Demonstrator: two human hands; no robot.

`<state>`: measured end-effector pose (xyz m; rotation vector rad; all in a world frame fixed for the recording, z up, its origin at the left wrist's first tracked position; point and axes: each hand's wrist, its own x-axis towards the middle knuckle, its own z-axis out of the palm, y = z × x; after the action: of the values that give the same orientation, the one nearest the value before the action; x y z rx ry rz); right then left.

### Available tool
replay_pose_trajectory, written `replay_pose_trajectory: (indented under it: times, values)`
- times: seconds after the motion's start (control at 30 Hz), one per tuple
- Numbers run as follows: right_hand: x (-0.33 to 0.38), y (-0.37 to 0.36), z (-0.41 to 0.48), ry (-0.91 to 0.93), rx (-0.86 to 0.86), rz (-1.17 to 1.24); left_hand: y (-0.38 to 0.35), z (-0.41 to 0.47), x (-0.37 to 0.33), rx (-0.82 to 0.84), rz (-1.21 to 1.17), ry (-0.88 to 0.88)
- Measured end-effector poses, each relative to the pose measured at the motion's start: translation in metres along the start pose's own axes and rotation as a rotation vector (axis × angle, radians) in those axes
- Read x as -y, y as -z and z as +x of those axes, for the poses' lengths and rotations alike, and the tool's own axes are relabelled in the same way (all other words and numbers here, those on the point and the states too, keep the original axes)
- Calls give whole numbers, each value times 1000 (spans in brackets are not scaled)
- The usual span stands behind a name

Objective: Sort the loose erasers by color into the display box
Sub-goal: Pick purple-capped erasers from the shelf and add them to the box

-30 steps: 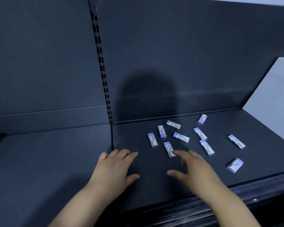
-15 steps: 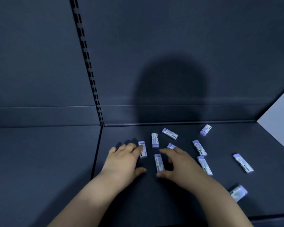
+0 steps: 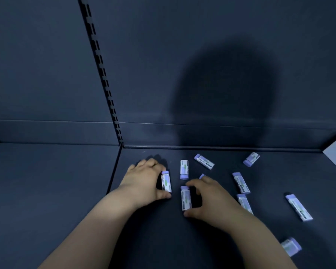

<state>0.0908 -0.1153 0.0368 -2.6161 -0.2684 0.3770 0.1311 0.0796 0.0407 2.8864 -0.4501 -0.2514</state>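
Pinching a purple-capped eraser (image 3: 166,181) end to end, the left grip (image 3: 145,181) worked alongside the right grip (image 3: 211,199), which clamped a neighbouring eraser (image 3: 185,199) likewise; both lay on the dark shelf (image 3: 279,171), apparently taken two at once since all strays (image 3: 241,182) matched in colour

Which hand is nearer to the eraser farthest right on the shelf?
Right. The right hand lies left of that eraser; the left hand is farther left, beyond it.
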Motion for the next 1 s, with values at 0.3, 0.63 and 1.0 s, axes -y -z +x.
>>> replay_pose_trajectory:
  times: [0.3, 0.63, 1.0]
  values:
    - [63, -11, 14, 149, -107, 29, 21, -53, 48, -189, -11, 14]
    - [209, -78, 42, 205, -156, 52, 61, -144, 190, -284, -25, 30]
    - [362, -154, 58, 197, -139, 108, 85, -234, 350, -336, 55, 132]
